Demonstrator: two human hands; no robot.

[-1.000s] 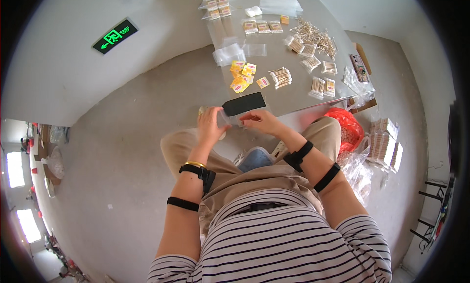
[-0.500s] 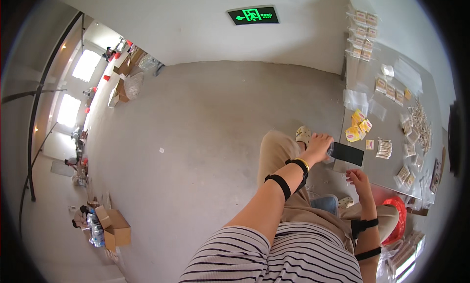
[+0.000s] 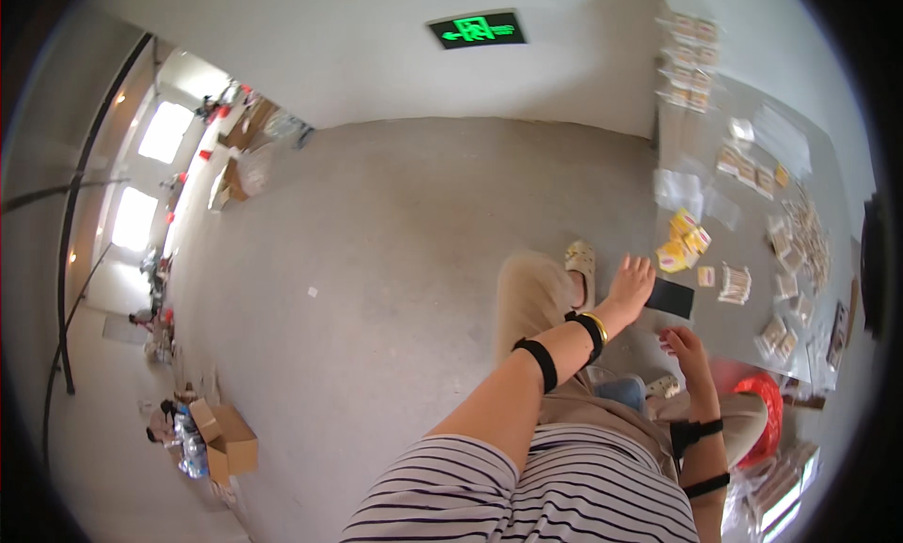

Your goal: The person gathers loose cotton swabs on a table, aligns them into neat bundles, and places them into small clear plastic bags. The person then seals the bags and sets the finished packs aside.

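At the table's near left edge my left hand [image 3: 633,285] reaches over the left end of a flat black rectangular piece [image 3: 670,299]. Its fingers are stretched out and slightly apart; the exact kind of the piece does not show. My right hand [image 3: 688,349] hovers just below that piece, by the table edge, with its fingers loosely curled and nothing visible in them. Beyond the black piece lie several yellow packets [image 3: 684,240], a small card [image 3: 706,276] and a bundle of cotton swabs [image 3: 736,284].
Loose cotton swabs [image 3: 807,233] and filled bags [image 3: 750,169] cover the table's right and far parts. Clear bags [image 3: 679,189] lie at its left edge. A red bag [image 3: 763,419] hangs below the table. Open cardboard box [image 3: 230,440] and people are at far left.
My left hand has moved right along the black piece, covering more of its left end. My right hand has barely moved. The view has shifted slightly.
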